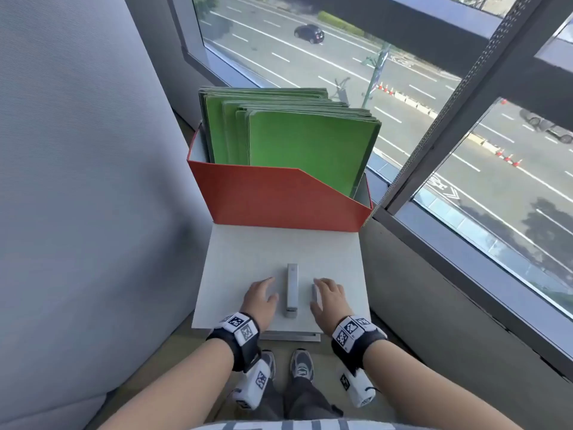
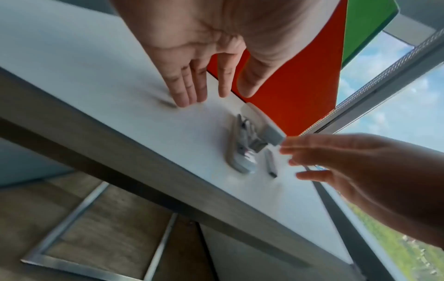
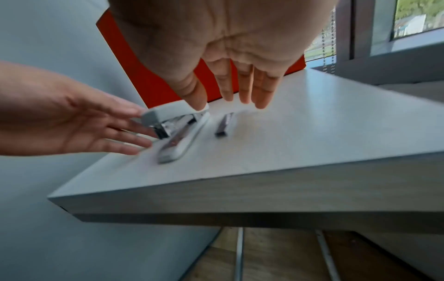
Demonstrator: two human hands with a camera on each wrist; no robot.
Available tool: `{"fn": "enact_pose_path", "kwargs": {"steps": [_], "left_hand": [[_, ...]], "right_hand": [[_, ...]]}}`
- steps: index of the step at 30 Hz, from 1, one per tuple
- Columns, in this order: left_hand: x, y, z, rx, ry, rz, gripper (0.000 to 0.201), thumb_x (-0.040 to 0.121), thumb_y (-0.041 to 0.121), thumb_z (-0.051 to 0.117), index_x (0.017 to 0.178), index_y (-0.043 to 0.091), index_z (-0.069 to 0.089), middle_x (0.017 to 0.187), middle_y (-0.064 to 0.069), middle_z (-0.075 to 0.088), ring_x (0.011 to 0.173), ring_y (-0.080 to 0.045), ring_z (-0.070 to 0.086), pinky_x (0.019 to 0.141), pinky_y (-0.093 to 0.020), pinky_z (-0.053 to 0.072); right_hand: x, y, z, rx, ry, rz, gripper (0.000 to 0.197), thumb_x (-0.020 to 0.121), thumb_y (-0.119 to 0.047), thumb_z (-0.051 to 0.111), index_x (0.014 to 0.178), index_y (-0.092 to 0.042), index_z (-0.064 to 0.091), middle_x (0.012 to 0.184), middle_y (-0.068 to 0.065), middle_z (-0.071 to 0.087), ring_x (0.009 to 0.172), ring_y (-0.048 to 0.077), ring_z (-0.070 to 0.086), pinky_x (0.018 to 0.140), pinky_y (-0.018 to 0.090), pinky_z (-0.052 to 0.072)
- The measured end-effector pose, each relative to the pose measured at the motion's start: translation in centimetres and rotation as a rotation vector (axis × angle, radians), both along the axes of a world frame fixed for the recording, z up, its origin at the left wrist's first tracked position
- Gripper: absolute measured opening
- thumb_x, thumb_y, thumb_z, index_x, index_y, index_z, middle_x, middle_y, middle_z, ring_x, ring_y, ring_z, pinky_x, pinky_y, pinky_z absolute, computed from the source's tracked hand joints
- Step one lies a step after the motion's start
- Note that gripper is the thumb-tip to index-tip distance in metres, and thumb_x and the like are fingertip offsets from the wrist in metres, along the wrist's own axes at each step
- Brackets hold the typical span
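Two empty, straight-fingered hands, left hand (image 1: 260, 297) and right hand (image 1: 328, 297), flanked the stapler (image 1: 291, 287), its top lifted, seemingly for loading the staple strip (image 3: 223, 125).

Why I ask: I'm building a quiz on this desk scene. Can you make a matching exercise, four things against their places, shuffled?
Things:
1. stapler
2. strip of staples
3. folders
4. file box

Places:
A. standing inside the file box
B. at the far end of the table
C. midway between the left hand and the right hand
D. just right of the stapler, at the right hand's edge

Pairs: 1-C; 2-D; 3-A; 4-B
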State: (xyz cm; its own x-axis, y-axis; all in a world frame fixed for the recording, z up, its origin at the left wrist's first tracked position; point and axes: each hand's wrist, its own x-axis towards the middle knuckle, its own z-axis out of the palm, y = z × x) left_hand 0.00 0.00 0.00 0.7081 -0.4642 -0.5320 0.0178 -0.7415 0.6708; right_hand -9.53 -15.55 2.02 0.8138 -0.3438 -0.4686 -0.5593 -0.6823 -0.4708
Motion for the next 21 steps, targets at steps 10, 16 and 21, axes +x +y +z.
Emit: {"fn": "enact_pose_path", "kwargs": {"steps": [10, 16, 21], "left_hand": [[-1.1, -2.7, -0.7, -0.26, 0.337, 0.393, 0.037, 0.096, 0.012, 0.034, 0.124, 0.017, 0.057, 0.109, -0.005, 0.067, 0.099, -0.025, 0.061, 0.097, -0.044, 0.047], [-0.8, -2.8, -0.5, -0.345, 0.438, 0.508, 0.038, 0.094, 0.008, 0.036, 0.116, 0.023, 0.063, 0.103, 0.0, 0.068, 0.093, -0.019, 0.061, 0.09, -0.035, 0.049], [-0.1, -3.5, 0.6, -0.437, 0.589, 0.647, 0.024, 0.098, 0.021, 0.035, 0.114, 0.024, 0.053, 0.098, -0.003, 0.064, 0.085, -0.019, 0.062, 0.074, -0.036, 0.051]], "right_hand": [[4.4, 3.4, 0.4, 0.18, 0.058, -0.145, 0.058, 0.088, -0.024, 0.051, 0.138, -0.003, 0.029, 0.137, 0.019, 0.041, 0.124, 0.034, 0.045, 0.107, 0.042, 0.038], [5.2, 3.6, 0.8, 0.131, 0.084, -0.174, 0.044, 0.087, -0.023, 0.051, 0.124, -0.002, 0.042, 0.123, 0.018, 0.052, 0.111, 0.032, 0.052, 0.096, 0.038, 0.045], [5.0, 2.3, 2.0, 0.169, 0.036, -0.186, 0.031, 0.083, -0.011, 0.049, 0.113, -0.003, 0.05, 0.114, 0.018, 0.058, 0.102, 0.033, 0.056, 0.078, 0.029, 0.043]]}}
